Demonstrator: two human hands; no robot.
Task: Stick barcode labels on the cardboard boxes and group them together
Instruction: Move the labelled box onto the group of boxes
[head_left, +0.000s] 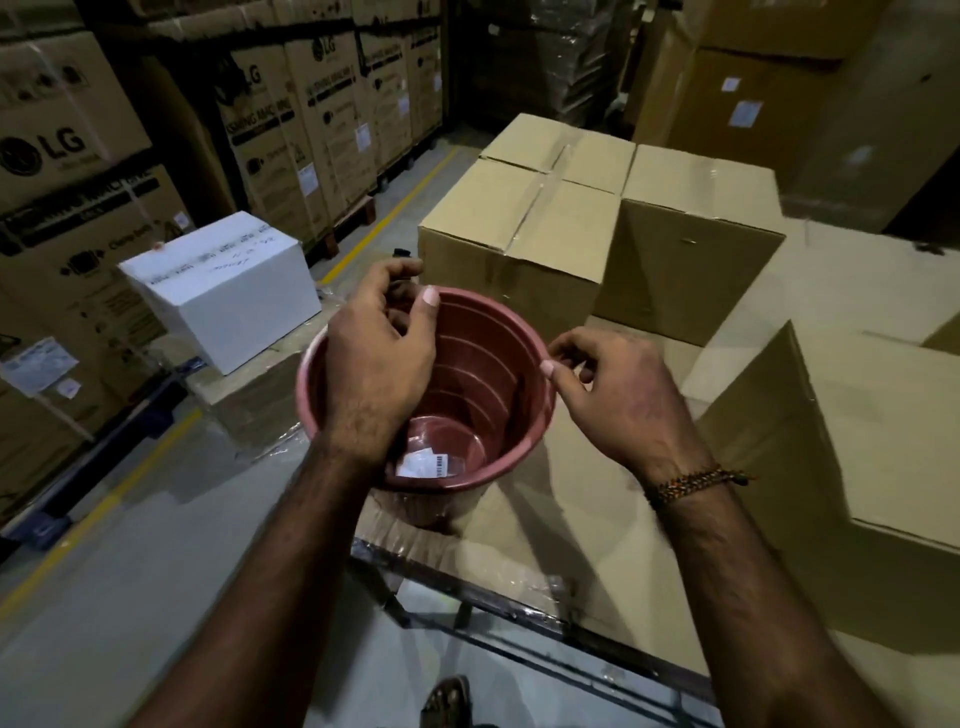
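A white box (221, 291) sat far left. The left hand (376, 358), fingers loosely curled and holding nothing, hovered over a pink bucket (483, 384) with barcode labels (426, 464) inside. The right hand (618, 400) pinched its rim. Cardboard boxes (524, 228) stood beyond.

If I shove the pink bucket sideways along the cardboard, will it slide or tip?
The pink bucket probably tips rather than slides: it tapers to a narrow base under a wide rim. It looks like thin plastic, holding only a few labels, so likely light. The cardboard surface beneath may grip a little.
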